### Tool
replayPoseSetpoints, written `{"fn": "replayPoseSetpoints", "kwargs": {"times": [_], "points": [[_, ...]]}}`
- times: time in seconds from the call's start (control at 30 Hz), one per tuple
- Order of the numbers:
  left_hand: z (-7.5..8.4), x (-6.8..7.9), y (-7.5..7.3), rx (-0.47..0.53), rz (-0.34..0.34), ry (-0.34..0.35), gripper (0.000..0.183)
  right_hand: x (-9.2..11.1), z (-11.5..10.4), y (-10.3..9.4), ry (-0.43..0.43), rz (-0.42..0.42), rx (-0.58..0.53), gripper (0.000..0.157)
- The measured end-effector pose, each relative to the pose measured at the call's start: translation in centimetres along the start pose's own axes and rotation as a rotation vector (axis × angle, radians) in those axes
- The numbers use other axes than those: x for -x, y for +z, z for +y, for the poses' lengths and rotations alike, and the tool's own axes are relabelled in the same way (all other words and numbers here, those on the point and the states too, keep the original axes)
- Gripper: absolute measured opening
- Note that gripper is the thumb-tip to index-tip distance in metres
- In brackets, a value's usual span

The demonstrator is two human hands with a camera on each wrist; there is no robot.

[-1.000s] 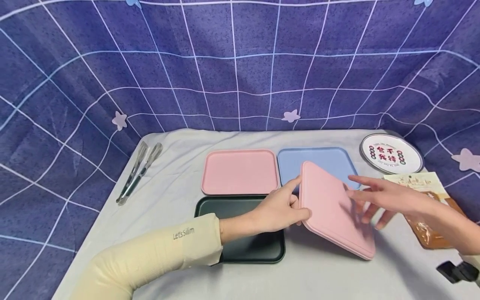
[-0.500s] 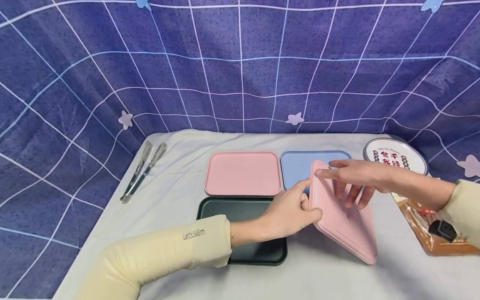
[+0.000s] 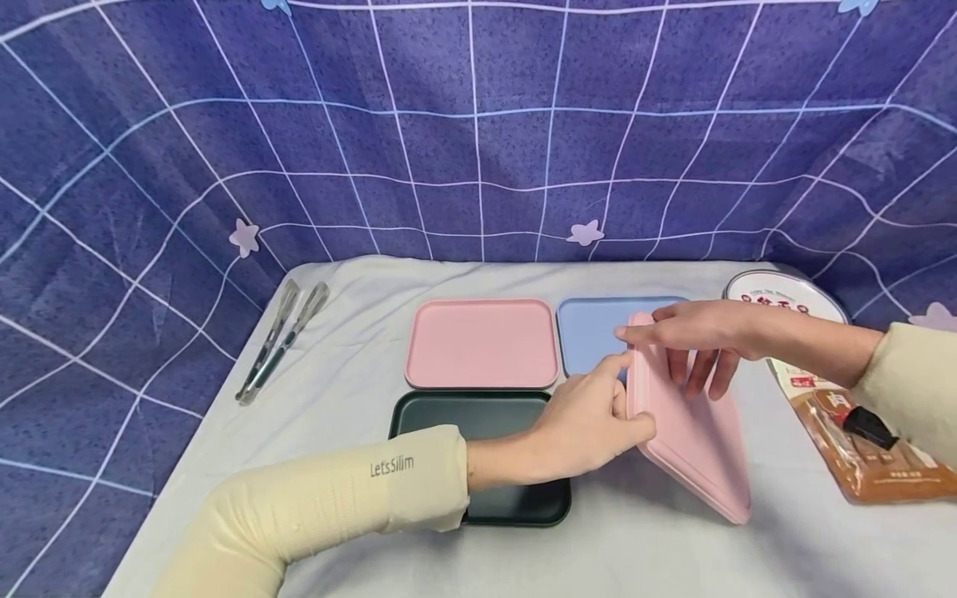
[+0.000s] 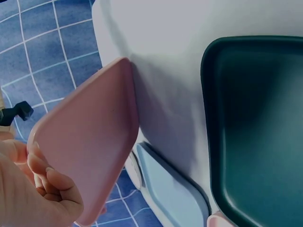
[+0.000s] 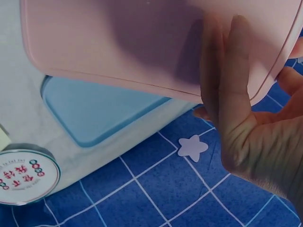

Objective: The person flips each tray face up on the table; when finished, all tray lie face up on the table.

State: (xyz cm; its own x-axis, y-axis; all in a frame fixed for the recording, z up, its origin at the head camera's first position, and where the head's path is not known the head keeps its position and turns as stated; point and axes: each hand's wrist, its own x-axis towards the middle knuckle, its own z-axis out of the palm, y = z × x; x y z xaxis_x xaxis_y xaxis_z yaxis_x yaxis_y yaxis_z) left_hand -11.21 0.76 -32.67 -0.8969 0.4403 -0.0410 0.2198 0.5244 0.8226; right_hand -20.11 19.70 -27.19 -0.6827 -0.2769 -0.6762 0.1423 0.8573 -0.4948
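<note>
A pink tray (image 3: 710,448) stands tilted on its lower edge at the right, its underside towards the head camera. A line runs along its rim; I cannot tell whether it is one tray or stacked ones. My left hand (image 3: 579,428) pinches its left edge between thumb and fingers. At the upper corner, my right hand (image 3: 706,332) grips the rim, with fingers over the underside (image 5: 156,42). The left wrist view shows the tray's hollow face (image 4: 94,127). Beneath my left forearm lies a dark green tray (image 3: 463,411), partly hidden.
Another pink tray (image 3: 482,342) lies flat behind the green one, beside a blue tray (image 3: 598,324) that is partly covered. Tongs (image 3: 282,342) lie at the far left. An oval plate with red characters (image 5: 23,175) and a brown food packet (image 3: 860,465) are at the right.
My right hand has come in from the right and taken hold of the tray's upper corner. The tilted tray has shifted slightly right and steepened, with my left hand still pinching it.
</note>
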Motion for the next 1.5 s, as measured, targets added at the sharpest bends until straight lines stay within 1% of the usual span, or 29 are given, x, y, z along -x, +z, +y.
{"fn": "replayPoseSetpoints", "kwargs": {"times": [0.13,0.37,0.57,0.77,0.87,0.93,1.03,1.17,1.27,1.33,1.4,1.47,1.5], "points": [[0.2,-0.1,0.0,-0.023,-0.007,0.001,0.075,0.1,-0.2,0.0,0.004,0.012,0.007,0.065],[0.5,-0.2,0.2,-0.068,-0.024,0.018,0.075,0.1,-0.3,0.2,0.019,0.034,0.005,0.054],[0.7,-0.1,0.5,-0.016,-0.031,0.039,0.079,0.3,-0.3,0.3,0.027,0.04,0.013,0.048],[0.9,0.1,0.5,0.036,-0.053,0.071,0.084,0.9,-0.4,0.2,0.017,0.042,0.015,0.05],[1.0,0.1,0.5,0.057,-0.093,0.087,0.089,1.2,-0.4,0.1,0.007,0.047,0.01,0.048],[0.9,0.1,0.5,0.068,-0.135,0.096,0.092,1.4,-0.3,0.0,0.0,0.048,0.002,0.046],[0.5,0.3,0.6,0.112,-0.214,0.113,0.097,1.8,0.0,0.0,-0.015,0.049,-0.01,0.042],[-0.7,0.5,0.6,0.164,-0.334,0.133,0.102,2.6,0.3,-0.4,-0.038,0.058,0.014,0.04],[-1.8,0.4,0.3,0.169,-0.398,0.133,0.095,3.3,0.7,-0.9,-0.06,0.073,0.041,0.05],[-2.6,0.2,0.1,0.169,-0.418,0.13,0.084,3.8,1.1,-1.3,-0.078,0.095,0.052,0.06],[-3.4,0.0,-0.2,0.162,-0.43,0.126,0.074,4.4,1.7,-1.8,-0.102,0.138,0.07,0.069],[-4.2,-0.2,-0.4,0.159,-0.432,0.118,0.066,5.0,2.4,-2.3,-0.122,0.195,0.097,0.068],[-4.5,-0.3,-0.5,0.156,-0.429,0.11,0.063,5.2,2.9,-2.5,-0.127,0.224,0.115,0.065]]}}
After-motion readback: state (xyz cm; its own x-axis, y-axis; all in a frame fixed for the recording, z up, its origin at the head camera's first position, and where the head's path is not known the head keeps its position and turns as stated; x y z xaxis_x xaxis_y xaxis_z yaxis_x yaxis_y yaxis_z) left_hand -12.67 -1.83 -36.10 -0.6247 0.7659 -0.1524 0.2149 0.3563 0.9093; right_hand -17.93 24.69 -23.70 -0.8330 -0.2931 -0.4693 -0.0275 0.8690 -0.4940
